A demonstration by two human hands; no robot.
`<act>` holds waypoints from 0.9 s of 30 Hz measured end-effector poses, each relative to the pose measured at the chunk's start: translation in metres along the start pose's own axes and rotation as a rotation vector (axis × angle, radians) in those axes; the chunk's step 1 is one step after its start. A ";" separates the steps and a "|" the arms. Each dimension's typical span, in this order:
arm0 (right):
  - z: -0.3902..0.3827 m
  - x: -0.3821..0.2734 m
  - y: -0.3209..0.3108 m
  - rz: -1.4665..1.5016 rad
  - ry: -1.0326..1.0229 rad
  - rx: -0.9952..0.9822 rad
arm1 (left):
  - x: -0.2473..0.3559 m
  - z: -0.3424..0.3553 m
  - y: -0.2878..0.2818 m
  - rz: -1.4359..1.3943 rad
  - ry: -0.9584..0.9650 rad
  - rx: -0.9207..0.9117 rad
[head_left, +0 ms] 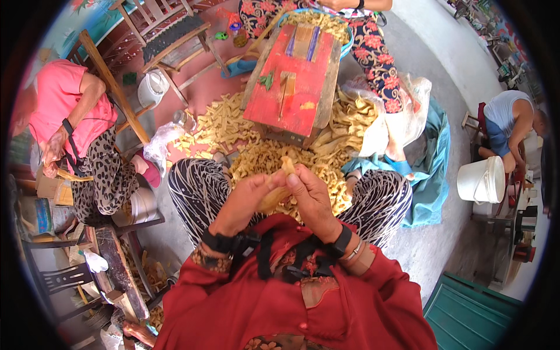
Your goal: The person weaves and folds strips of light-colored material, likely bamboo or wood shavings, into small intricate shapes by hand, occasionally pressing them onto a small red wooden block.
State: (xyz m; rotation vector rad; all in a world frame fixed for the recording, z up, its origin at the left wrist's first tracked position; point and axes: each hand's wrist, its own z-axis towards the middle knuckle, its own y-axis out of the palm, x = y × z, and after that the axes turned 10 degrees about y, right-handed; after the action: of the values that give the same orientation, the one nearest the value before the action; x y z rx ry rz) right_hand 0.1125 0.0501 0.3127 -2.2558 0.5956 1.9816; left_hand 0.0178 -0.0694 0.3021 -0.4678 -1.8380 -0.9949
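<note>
In front of my lap, my left hand [248, 198] and my right hand [312, 195] pinch a pale yellow, soft-looking strip [287, 164], its tip poking up between my fingers. Beneath and beyond my hands, a large heap of curled yellow pieces [256, 157] lies between my knees and spreads over the floor. Past the heap is a worn red wooden board [268, 105] on a low wooden support, with small green leaves [265, 81] on it.
Co-workers sit left [64, 105], opposite [379, 55] and right [513, 128]. Around us are a chair [169, 41], white buckets [153, 87] [478, 181], a blue tub [349, 46] of yellow pieces, teal cloth [429, 186], a cluttered bench [116, 262] and a green panel [466, 315].
</note>
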 end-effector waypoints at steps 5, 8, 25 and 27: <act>0.007 0.010 0.001 -0.101 -0.055 0.017 | 0.019 -0.023 0.001 0.681 0.219 -0.098; 0.005 0.000 0.005 -0.185 -0.015 0.015 | 0.026 -0.028 0.007 1.008 0.571 0.008; -0.017 -0.008 -0.014 -0.428 -0.261 -0.111 | 0.030 -0.035 0.021 0.042 0.238 -0.102; -0.015 -0.010 -0.015 -0.306 -0.070 -0.070 | 0.020 -0.020 0.020 0.411 0.484 -0.039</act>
State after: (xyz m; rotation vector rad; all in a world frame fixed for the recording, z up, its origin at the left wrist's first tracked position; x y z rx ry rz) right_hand 0.1303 0.0619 0.3219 -2.1498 0.1630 1.9435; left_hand 0.0333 -0.0755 0.3328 -0.5461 -1.2295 -0.7768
